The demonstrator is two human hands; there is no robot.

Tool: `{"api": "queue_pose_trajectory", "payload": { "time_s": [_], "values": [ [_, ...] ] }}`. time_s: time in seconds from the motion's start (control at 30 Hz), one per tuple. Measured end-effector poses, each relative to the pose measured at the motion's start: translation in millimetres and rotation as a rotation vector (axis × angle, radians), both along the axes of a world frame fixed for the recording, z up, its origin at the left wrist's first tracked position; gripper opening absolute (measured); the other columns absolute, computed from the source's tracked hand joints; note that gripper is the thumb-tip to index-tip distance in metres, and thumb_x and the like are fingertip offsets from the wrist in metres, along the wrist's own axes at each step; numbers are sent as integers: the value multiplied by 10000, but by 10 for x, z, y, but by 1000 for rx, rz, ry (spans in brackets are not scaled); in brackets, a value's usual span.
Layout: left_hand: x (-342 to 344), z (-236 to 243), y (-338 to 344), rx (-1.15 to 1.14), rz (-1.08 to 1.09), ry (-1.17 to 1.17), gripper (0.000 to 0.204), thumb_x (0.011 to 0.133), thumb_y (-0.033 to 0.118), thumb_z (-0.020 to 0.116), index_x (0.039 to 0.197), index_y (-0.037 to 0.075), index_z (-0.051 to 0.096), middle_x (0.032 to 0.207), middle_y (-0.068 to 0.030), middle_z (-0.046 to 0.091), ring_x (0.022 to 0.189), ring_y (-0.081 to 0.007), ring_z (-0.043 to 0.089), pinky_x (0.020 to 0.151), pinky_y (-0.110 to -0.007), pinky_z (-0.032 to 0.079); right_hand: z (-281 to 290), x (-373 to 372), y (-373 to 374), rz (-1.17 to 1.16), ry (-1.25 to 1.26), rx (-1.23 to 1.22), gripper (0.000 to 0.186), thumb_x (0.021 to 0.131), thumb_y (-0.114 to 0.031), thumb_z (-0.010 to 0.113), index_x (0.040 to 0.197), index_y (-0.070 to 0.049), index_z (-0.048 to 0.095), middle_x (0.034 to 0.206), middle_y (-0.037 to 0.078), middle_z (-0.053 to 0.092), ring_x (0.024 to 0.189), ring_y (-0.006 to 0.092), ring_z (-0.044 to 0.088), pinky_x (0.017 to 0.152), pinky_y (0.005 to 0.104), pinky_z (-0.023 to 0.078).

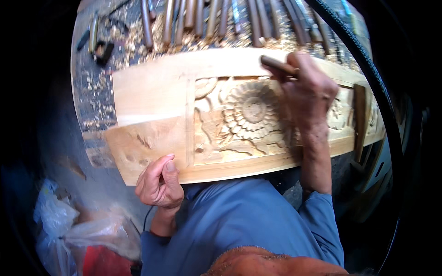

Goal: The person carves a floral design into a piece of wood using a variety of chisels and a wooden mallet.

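A long pale wooden panel [152, 96] lies across the bench in front of me, carved in relief with a round layered flower [253, 106] and leaves around it. My right hand [309, 89] is closed around a carving chisel [278, 66] above the right side of the flower. The tool's brown handle end sticks out toward the upper left; its blade is hidden, and the hand is slightly blurred. By the panel's near left edge, my left hand [161, 184] is closed, thumb pressed to the curled fingers. Whether anything is pinched there cannot be seen.
Along the far side of the workbench [92, 110], several wooden-handled tools [212, 18] lie in a row among wood shavings [131, 39]. A dark wood strip [360, 115] crosses the panel's right end. A black cable [363, 53] hangs at right. Plastic bags [99, 232] sit at lower left.
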State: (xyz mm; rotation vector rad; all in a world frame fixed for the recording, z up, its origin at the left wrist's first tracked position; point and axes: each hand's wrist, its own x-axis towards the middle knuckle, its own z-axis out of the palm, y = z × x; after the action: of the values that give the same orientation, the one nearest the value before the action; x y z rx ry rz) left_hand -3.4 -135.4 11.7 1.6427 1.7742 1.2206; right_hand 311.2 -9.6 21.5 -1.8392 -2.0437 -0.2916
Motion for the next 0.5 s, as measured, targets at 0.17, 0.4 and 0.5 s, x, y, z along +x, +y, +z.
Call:
{"api": "queue_pose_trajectory", "payload": {
  "time_s": [0.17, 0.4, 0.5],
  "values": [
    [93, -39, 38, 27, 38, -65, 78, 974, 19, 722, 987, -33, 779, 669, -61, 689, 569, -101, 608, 545, -250, 459, 51, 1, 17, 34, 81, 14, 451, 846, -494, 858, 844, -92, 653, 722, 49, 695, 553, 142, 624, 484, 318, 490],
    [122, -50, 77, 27, 3, -107, 114, 1007, 78, 735, 959, -24, 750, 637, -37, 650, 561, -70, 564, 536, -242, 420, 306, 67, -179, 28, 89, -121, 458, 935, -539, 743, 877, -109, 597, 719, 72, 688, 628, 234, 699, 525, 371, 498],
    [163, -76, 92, 58, -14, -99, 168, 1033, 116, 714, 944, -20, 756, 635, 6, 619, 571, -34, 524, 534, -225, 380, 196, 282, -290, 56, 67, -32, 327, 996, -413, 719, 946, -95, 661, 714, 83, 700, 646, 256, 725, 547, 390, 539]
  ]
}}
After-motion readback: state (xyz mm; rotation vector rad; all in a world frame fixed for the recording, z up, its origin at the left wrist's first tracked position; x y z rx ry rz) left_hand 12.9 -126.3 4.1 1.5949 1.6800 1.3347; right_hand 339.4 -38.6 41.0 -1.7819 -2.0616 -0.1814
